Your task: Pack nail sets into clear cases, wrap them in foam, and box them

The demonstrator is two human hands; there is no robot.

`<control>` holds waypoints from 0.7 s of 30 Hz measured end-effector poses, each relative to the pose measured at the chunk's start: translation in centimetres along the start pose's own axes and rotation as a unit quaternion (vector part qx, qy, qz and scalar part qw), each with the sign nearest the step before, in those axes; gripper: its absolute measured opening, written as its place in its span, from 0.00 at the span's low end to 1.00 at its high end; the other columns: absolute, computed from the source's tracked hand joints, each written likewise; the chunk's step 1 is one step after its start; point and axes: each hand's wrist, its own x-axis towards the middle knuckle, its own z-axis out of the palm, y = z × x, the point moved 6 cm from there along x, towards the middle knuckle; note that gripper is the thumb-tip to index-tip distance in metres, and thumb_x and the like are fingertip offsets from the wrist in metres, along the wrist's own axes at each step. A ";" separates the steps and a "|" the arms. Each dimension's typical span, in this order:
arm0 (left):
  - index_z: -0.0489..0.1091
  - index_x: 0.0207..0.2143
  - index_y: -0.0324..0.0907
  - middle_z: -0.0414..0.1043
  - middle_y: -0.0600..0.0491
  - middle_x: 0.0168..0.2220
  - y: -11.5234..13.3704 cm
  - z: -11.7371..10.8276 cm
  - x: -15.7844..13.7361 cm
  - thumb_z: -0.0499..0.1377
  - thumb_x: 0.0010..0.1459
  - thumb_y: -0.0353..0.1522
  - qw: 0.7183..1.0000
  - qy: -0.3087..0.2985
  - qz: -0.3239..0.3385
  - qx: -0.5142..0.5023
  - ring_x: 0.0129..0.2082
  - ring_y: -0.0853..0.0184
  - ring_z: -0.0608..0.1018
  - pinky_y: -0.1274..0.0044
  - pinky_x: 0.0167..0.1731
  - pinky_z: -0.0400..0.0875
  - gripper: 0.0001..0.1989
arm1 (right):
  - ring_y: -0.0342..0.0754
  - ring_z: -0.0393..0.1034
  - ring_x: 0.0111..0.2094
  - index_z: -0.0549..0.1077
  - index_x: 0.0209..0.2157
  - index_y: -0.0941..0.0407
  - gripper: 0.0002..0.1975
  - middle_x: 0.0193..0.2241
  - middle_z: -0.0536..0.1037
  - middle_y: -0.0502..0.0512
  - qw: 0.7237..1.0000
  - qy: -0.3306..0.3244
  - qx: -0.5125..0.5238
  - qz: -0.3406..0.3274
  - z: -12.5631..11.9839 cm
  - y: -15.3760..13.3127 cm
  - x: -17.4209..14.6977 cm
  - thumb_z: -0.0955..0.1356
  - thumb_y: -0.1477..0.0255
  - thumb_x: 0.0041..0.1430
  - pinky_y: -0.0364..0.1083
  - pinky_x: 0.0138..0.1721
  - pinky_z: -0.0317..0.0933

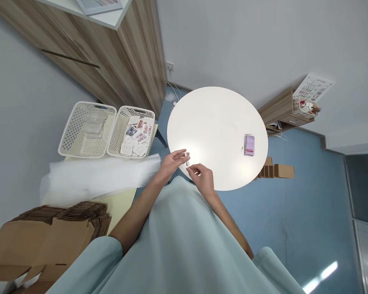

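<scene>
At the near left edge of the round white table [221,122], my two hands are close together. Thumb and fingers of my left hand [171,164] pinch a small white piece [187,160] with a dark spot near its lower end; it is too small to name. Just to its right, my right hand [203,179] is closed, thumb and forefinger pressed together by the lower end of that piece. Whether anything sits between the right fingertips is hidden. A purple rectangular object [249,145], blurred out, lies on the table's right side, with a tiny dark bit beside it.
To the left stand two white plastic baskets, one with clear packs [94,124], the other with printed cards [138,136]. White wrapping sheet [101,175] and flattened cardboard boxes [46,241] lie nearer. Small cartons [283,171] sit right of the table; a wooden cabinet [135,53] stands behind left.
</scene>
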 end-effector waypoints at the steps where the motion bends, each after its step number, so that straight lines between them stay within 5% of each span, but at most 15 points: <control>1: 0.77 0.57 0.41 0.80 0.38 0.59 0.0 -0.1 -0.1 0.79 0.46 0.49 1.000 0.004 0.004 0.004 0.65 0.48 0.75 0.60 0.65 0.70 0.39 | 0.53 0.78 0.38 0.80 0.36 0.49 0.12 0.37 0.85 0.53 1.000 -0.002 -0.019 -0.004 0.2 -0.1 -0.1 0.70 0.56 0.66 0.53 0.46 0.71; 6: 0.79 0.56 0.41 0.80 0.40 0.59 -0.1 -1.3 -0.4 0.77 0.48 0.51 1.000 0.019 0.018 0.012 0.61 0.49 0.78 0.61 0.64 0.71 0.37 | 0.53 0.78 0.38 0.79 0.34 0.50 0.13 0.36 0.85 0.54 0.999 0.038 -0.016 0.006 -0.6 0.4 0.4 0.69 0.56 0.66 0.52 0.45 0.72; 13: 0.83 0.44 0.41 0.83 0.45 0.38 1.0 -2.9 -0.8 0.74 0.50 0.54 0.997 0.050 0.044 0.043 0.42 0.55 0.82 0.63 0.49 0.77 0.29 | 0.53 0.80 0.34 0.79 0.33 0.54 0.18 0.27 0.82 0.54 0.984 0.001 0.146 0.102 -1.6 3.0 1.8 0.75 0.52 0.56 0.49 0.37 0.70; 21: 0.81 0.53 0.42 0.83 0.43 0.50 0.7 -1.3 -0.8 0.74 0.55 0.48 0.994 -0.074 -0.009 -0.080 0.49 0.56 0.82 0.66 0.51 0.77 0.29 | 0.49 0.77 0.32 0.77 0.28 0.54 0.19 0.27 0.79 0.53 0.958 -0.085 0.244 0.125 -1.1 3.2 1.8 0.76 0.53 0.54 0.45 0.34 0.66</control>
